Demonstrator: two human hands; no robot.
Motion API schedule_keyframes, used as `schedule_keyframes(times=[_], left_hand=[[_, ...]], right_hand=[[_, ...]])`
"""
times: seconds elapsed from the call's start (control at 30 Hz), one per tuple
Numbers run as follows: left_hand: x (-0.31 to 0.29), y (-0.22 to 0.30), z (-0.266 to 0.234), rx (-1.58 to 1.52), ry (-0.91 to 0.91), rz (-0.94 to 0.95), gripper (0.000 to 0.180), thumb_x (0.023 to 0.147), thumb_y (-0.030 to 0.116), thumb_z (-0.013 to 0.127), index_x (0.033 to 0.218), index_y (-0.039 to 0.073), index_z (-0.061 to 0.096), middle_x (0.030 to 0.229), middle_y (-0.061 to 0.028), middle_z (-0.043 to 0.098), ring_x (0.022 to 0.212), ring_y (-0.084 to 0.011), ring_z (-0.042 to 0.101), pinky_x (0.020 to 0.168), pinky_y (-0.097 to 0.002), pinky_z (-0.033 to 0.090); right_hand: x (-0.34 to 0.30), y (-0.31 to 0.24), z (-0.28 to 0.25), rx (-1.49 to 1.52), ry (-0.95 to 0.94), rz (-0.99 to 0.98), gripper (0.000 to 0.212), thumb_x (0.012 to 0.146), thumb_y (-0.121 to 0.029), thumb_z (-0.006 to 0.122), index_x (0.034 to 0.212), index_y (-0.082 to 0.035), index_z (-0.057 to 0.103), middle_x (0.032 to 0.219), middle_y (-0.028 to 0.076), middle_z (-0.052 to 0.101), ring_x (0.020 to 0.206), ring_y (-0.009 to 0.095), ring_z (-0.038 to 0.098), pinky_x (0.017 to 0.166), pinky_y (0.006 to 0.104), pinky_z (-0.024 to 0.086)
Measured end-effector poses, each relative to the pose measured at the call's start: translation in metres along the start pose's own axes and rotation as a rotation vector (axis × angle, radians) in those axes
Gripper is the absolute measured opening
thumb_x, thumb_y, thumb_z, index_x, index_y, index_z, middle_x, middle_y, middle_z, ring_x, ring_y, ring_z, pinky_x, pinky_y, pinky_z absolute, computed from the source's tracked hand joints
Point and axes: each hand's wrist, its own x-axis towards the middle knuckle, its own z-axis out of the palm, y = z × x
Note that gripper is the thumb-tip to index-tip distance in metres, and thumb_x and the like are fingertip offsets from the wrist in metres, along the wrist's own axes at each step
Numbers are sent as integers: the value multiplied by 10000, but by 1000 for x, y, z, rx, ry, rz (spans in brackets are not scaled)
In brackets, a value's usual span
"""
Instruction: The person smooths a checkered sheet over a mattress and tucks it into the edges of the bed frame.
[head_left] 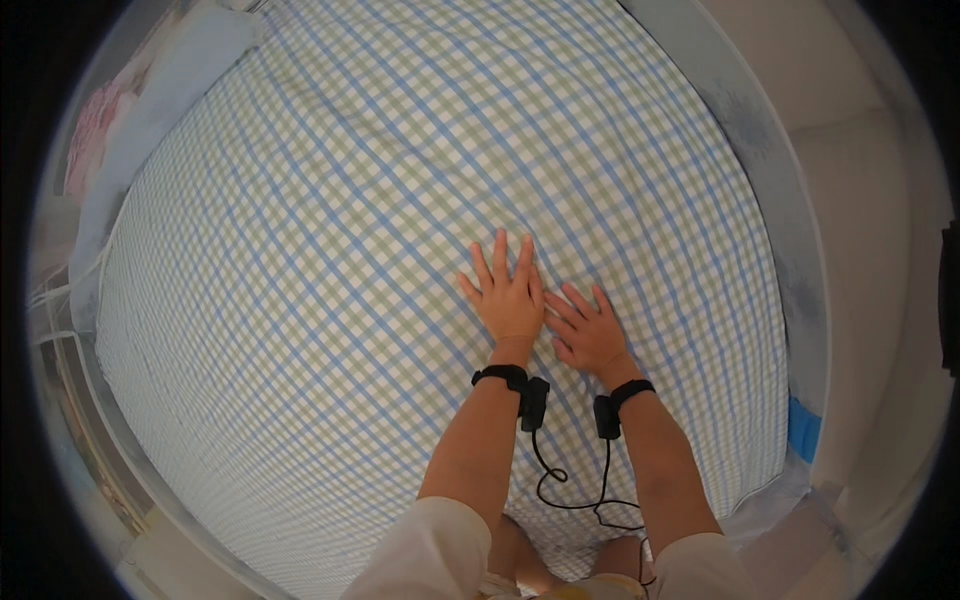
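A checked sheet (330, 220) in white, green and blue covers a wide bed-like surface. Palm down on it, with fingers spread, lies my left hand (510, 305). Just to its right and a little nearer, my right hand (592, 335) also rests on the cloth, its fingers stretched out. The two hands are close together, and neither holds anything. Small wrinkles run through the sheet around them. Each wrist carries a black strap with a small box: the left wrist device (535, 403) and the right wrist device (606, 416).
A black cable (560, 505) loops from the wrist boxes toward my body. Grey padded edging (770, 150) borders the sheet on the right, beside a pale wall (860, 190). A blue item (803, 430) sits at the right edge. Pink cloth (92, 135) shows at the far left.
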Motion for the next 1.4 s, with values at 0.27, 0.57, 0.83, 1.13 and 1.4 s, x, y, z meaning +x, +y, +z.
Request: schedule_keyframes(times=[0.27, 0.57, 0.83, 1.13, 1.4], left_hand=[[0, -6, 3, 102, -63, -11, 438, 910, 276, 492, 1343, 305, 435, 1464, -20, 315, 1370, -345, 206, 1058, -601, 76], [2, -8, -4, -12, -34, 4, 449, 926, 226, 417, 1368, 149, 394, 1479, -97, 276, 1381, -357, 170, 1079, -573, 18], [27, -47, -78, 98, -281, -212, 551, 941, 313, 411, 1413, 55, 295, 1500, -187, 173, 1393, -364, 127, 1085, -570, 50], [179, 10, 49, 141, 253, -194, 547, 872, 368, 474, 1305, 34, 454, 1420, -203, 339, 1341, -400, 227, 1020, -663, 125], [173, 201, 95, -381, -756, 173, 586, 947, 460, 331, 1412, 102, 328, 1496, -168, 198, 1396, -334, 115, 1109, -514, 83]], right_hand=[[62, -12, -36, 305, 72, -11, 363, 851, -190, 551, 1202, -99, 550, 1340, 44, 468, 1281, 240, 378, 1045, 502, 284], [64, 155, -31, -375, 241, 460, 445, 970, -291, 299, 1403, -209, 362, 1478, 53, 289, 1371, 301, 219, 1107, 517, 92], [48, 195, 0, -377, 273, 444, 482, 965, -328, 250, 1427, -205, 311, 1503, 22, 239, 1389, 263, 183, 1103, 520, 69], [66, 198, 3, -359, 341, 322, 498, 935, -275, 277, 1430, -225, 298, 1504, 3, 239, 1391, 248, 189, 1097, 538, 94], [79, 192, 10, -375, 331, 270, 493, 965, -308, 225, 1441, -189, 271, 1513, 25, 213, 1395, 241, 170, 1103, 493, 83]])
